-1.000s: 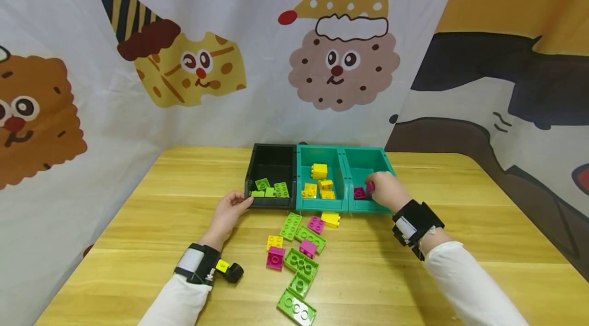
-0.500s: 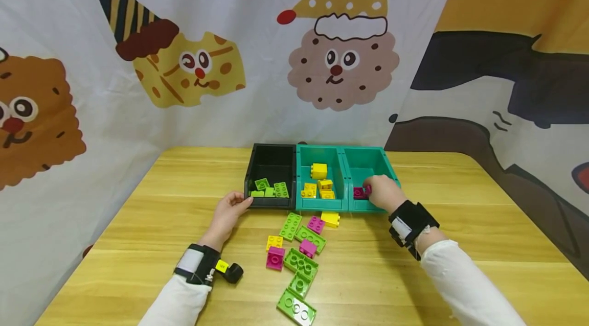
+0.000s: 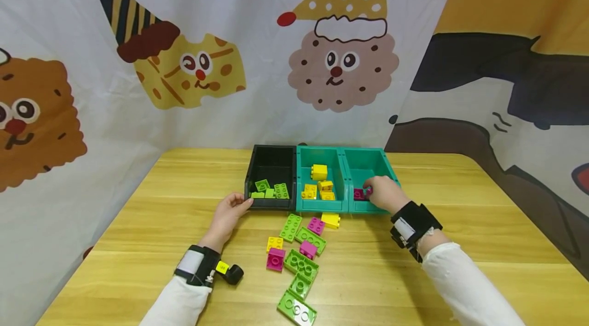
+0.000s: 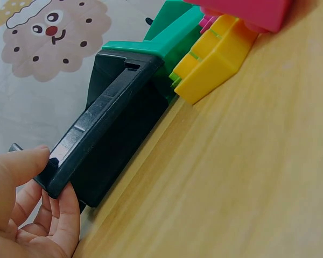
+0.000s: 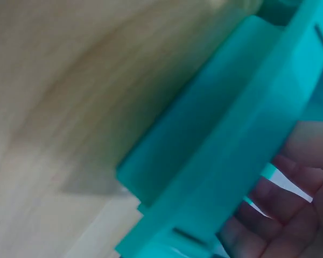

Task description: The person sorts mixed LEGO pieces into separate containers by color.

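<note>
My left hand [image 3: 227, 213] grips the front left corner of the black bin [image 3: 271, 203]. In the left wrist view its thumb lies on top of the black rim [image 4: 91, 123] and its fingers are below. Several green bricks [image 3: 281, 190] lie in that bin. My right hand [image 3: 386, 193] reaches into the right teal bin [image 3: 365, 207] and pinches a magenta brick [image 3: 368, 191], partly hidden by its fingers. Another magenta brick [image 3: 358, 194] lies beside it. In the right wrist view the curled fingers [image 5: 280, 199] are behind the teal rim [image 5: 220, 156]; the brick is hidden there.
The middle teal bin [image 3: 322, 206] holds several yellow bricks [image 3: 319, 171]. In front of the bins, loose green bricks [image 3: 291, 228], magenta bricks [image 3: 275, 259] and yellow bricks [image 3: 331, 220] lie on the wooden table [image 3: 368, 275]. A printed cloth [image 3: 257, 60] hangs behind.
My right hand has moved slightly left and lower in the right teal bin with the magenta brick, beside the other one. The left hand has stayed on the black bin.
</note>
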A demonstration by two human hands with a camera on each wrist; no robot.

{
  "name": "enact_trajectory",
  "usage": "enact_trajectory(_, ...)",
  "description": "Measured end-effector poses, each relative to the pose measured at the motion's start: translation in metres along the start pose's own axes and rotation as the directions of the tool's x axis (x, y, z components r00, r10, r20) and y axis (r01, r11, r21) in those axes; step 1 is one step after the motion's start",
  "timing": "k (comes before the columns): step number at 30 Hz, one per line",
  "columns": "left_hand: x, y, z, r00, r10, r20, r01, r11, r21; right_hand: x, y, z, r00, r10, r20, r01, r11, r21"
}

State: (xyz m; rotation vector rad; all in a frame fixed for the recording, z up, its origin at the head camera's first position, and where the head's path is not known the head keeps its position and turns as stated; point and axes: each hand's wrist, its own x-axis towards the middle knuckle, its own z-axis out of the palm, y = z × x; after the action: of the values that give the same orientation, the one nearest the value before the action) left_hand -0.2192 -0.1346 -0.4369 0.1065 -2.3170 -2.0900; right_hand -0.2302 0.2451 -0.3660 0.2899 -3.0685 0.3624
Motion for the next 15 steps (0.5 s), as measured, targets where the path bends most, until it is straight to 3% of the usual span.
enact_trajectory(8, 0.001, 0.001, 0.001, 1.0, 0.006, -0.002, -0.006, 1.0, -0.002, -0.012, -0.011, -0.014, 0.997, -0.019, -0.074, 0.024, 0.997, 0.069)
enact_trajectory(15, 0.0, 0.002, 0.001, 1.0, -0.006, 0.001, 0.006, 1.0, -0.027, -0.028, -0.023, -0.013, 0.989, -0.005, -0.145, 0.026, 0.99, 0.139)
